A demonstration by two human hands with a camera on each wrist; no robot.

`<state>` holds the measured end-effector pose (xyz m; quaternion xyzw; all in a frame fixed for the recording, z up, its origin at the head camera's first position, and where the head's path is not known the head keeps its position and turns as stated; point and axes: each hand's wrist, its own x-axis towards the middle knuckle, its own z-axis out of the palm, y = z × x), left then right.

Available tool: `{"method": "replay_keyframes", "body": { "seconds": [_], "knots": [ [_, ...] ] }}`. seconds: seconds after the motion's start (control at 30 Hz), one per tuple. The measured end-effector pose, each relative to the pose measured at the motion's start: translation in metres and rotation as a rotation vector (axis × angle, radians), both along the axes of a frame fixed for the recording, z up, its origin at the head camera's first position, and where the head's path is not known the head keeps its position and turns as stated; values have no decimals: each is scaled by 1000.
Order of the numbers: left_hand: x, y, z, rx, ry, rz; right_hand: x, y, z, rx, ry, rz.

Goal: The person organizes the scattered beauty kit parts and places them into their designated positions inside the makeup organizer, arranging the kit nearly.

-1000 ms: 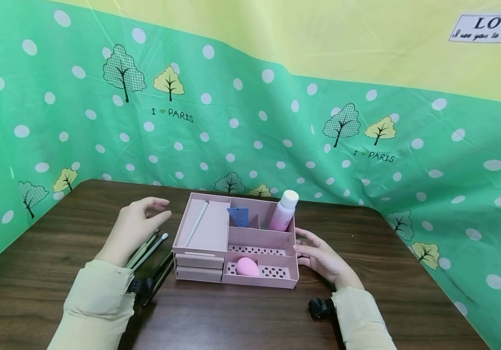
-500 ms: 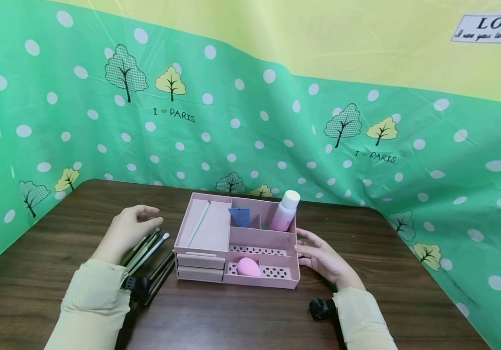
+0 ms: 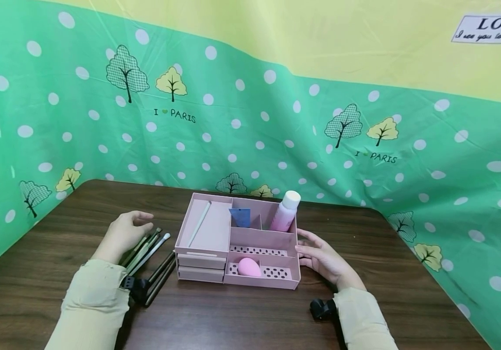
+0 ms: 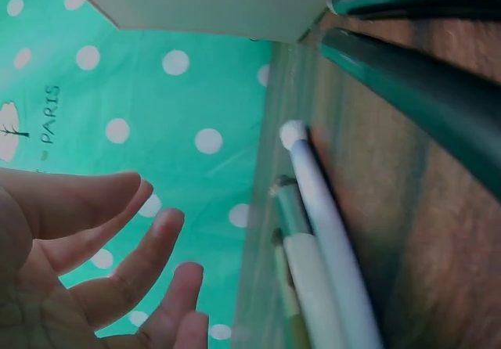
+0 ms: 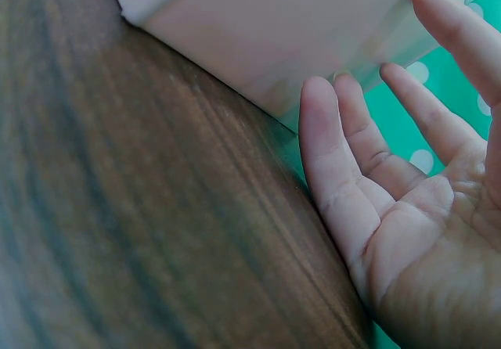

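Observation:
A pink desk organizer (image 3: 261,237) stands in the middle of the table, with two small drawers at its front left. My right hand (image 3: 323,257) touches its right wall with extended fingers; the right wrist view has the fingertips at that wall (image 5: 258,44). To the left, my left hand (image 3: 122,234) hovers beside several slim sticks that look like makeup brushes (image 3: 147,253), its fingers loosely bent and nothing between them. One pale stick (image 4: 321,208) with a white end lies among the green ones. Two dark sticks (image 3: 161,278) lie closer to the organizer.
Inside the organizer are a pale stick (image 3: 199,223) on the left top, a blue piece (image 3: 240,218), a pink bottle with a white cap (image 3: 286,211) and a pink egg-shaped sponge (image 3: 249,267). A polka-dot curtain (image 3: 250,121) hangs behind the brown table (image 3: 241,316).
My left hand has drawn back to the left and lower, away from the organizer and alongside the sticks. The right hand stays at the organizer's wall.

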<state>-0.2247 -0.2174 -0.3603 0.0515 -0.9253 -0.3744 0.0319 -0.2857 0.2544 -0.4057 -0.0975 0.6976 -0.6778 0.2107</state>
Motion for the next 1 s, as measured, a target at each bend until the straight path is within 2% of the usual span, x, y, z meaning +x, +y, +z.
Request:
{"method": "replay_keyframes", "body": {
  "seconds": [0.47, 0.7, 0.8, 0.83, 1.0],
  "knots": [
    [0, -6, -5, -27, -99, -4, 0, 0, -1, 6, 9, 5],
    [-4, -12, -10, -38, -182, -38, -1, 0, -1, -1, 13, 14],
    [-7, -16, -16, -43, -192, -40, -1, 0, -1, -2, 12, 16],
    [-10, -19, -22, -44, -186, -39, -1, 0, 0, -3, 12, 16],
    [-9, -18, -21, -31, -195, -30, 0, 0, 0, 1, 9, 13]
  ]
}}
